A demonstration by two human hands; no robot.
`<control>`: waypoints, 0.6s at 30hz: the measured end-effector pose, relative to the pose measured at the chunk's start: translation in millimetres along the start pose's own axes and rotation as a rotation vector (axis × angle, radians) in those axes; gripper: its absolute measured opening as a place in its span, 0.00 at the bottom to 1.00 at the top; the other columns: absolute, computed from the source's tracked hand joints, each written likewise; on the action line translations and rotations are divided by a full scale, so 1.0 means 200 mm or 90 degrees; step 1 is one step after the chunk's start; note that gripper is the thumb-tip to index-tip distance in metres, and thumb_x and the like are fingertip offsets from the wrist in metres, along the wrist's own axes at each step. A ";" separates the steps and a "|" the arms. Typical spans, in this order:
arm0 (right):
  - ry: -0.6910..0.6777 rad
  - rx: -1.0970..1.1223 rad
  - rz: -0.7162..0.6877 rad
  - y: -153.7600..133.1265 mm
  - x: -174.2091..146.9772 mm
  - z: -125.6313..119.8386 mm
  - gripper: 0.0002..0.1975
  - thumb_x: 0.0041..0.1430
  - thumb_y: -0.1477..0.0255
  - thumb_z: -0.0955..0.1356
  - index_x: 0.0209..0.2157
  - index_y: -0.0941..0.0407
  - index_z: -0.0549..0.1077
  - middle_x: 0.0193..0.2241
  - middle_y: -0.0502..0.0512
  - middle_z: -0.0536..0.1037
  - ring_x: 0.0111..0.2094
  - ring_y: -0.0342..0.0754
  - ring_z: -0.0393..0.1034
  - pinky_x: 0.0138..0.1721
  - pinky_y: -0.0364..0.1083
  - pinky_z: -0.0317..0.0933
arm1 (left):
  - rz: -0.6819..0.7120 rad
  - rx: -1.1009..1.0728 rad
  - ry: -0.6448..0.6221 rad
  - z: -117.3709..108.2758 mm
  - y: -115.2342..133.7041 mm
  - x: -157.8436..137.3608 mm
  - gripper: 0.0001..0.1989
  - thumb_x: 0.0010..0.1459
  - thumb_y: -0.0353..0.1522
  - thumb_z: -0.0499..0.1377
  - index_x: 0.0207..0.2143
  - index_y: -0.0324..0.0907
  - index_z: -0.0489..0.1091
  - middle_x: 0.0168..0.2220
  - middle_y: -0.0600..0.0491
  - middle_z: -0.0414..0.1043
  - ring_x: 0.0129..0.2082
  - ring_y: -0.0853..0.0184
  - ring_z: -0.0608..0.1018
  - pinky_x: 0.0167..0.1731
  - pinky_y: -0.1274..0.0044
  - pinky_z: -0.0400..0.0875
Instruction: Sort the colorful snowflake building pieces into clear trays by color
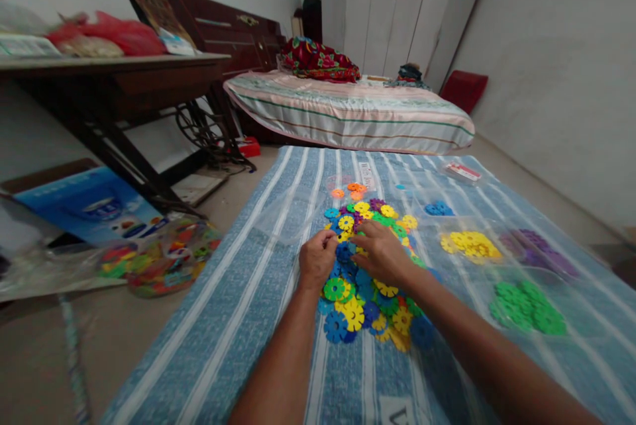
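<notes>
A mixed pile of notched plastic discs (pixel 352 314) in blue, yellow, green, orange and purple lies on the striped cloth. At the pile's left edge is my left hand (pixel 316 259), its fingers curled and pressed together; whatever they may hold is hidden. My right hand (pixel 381 251) reaches over the pile's middle, palm down, with fingers apart and touching or just above the blue discs (pixel 344 252). Sorted by colour on the right are yellow discs (pixel 472 245), blue discs (pixel 438 208), purple discs (pixel 541 253) and green discs (pixel 529 307), in clear containers. Orange discs (pixel 356 188) sit beyond the pile.
The blue striped tablecloth (pixel 238 319) covers the table. A clear plastic sheet or lid (pixel 285 216) lies left of the pile, and a small red-and-white box (pixel 463 172) at the far right. Beyond stand a bed (pixel 358 114) and, leftward, a sewing-machine table (pixel 149 81).
</notes>
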State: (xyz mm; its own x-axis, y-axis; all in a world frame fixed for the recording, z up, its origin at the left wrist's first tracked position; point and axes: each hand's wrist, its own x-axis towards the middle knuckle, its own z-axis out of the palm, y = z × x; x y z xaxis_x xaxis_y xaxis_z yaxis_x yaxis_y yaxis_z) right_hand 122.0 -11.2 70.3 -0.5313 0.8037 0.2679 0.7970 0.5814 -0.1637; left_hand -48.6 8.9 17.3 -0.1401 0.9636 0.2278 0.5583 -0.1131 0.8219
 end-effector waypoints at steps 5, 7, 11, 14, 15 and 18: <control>-0.053 -0.057 -0.010 -0.09 0.06 0.04 0.13 0.56 0.69 0.70 0.43 0.57 0.75 0.46 0.62 0.72 0.53 0.58 0.59 0.50 0.53 0.57 | 0.009 -0.019 0.000 0.00 -0.01 0.01 0.10 0.54 0.33 0.54 0.34 0.43 0.75 0.28 0.55 0.77 0.30 0.68 0.77 0.30 0.80 0.68; -0.073 -0.069 -0.001 -0.10 0.08 0.06 0.10 0.57 0.69 0.69 0.40 0.58 0.75 0.43 0.62 0.72 0.51 0.57 0.60 0.49 0.52 0.57 | 0.008 -0.028 0.000 0.00 -0.02 0.01 0.10 0.54 0.33 0.54 0.34 0.43 0.75 0.28 0.55 0.77 0.30 0.68 0.77 0.31 0.79 0.69; -0.059 -0.054 -0.010 -0.08 0.07 0.08 0.08 0.58 0.69 0.68 0.36 0.58 0.76 0.39 0.60 0.73 0.49 0.56 0.62 0.48 0.51 0.57 | 0.009 -0.035 0.007 0.01 -0.02 0.01 0.10 0.53 0.32 0.54 0.33 0.44 0.75 0.27 0.55 0.77 0.30 0.68 0.78 0.31 0.79 0.70; 0.000 -0.032 -0.017 -0.06 0.05 0.09 0.07 0.60 0.70 0.67 0.31 0.57 0.76 0.37 0.59 0.74 0.46 0.53 0.63 0.46 0.49 0.57 | 0.006 -0.036 0.012 0.01 -0.03 0.02 0.09 0.52 0.31 0.55 0.33 0.45 0.76 0.27 0.56 0.77 0.30 0.68 0.78 0.31 0.79 0.70; 0.026 -0.024 -0.018 -0.06 0.04 0.09 0.08 0.61 0.71 0.66 0.30 0.57 0.75 0.36 0.58 0.74 0.44 0.52 0.64 0.45 0.49 0.57 | 0.004 -0.037 0.012 0.01 -0.03 0.02 0.09 0.52 0.31 0.55 0.33 0.45 0.76 0.26 0.56 0.77 0.29 0.68 0.78 0.31 0.79 0.71; 0.098 0.006 -0.026 -0.06 0.00 0.09 0.12 0.64 0.73 0.63 0.28 0.57 0.74 0.32 0.56 0.74 0.38 0.49 0.65 0.41 0.47 0.58 | -0.001 -0.039 0.005 0.01 -0.04 0.02 0.10 0.52 0.33 0.55 0.34 0.45 0.75 0.26 0.56 0.77 0.28 0.68 0.77 0.30 0.79 0.70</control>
State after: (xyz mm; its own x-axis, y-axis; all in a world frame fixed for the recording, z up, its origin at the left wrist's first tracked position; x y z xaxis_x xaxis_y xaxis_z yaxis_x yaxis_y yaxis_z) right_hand 106.7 -15.5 56.1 -0.5123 0.7507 0.4172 0.7726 0.6149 -0.1577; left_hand -51.9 14.7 11.7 -0.1470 0.9618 0.2308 0.5077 -0.1269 0.8522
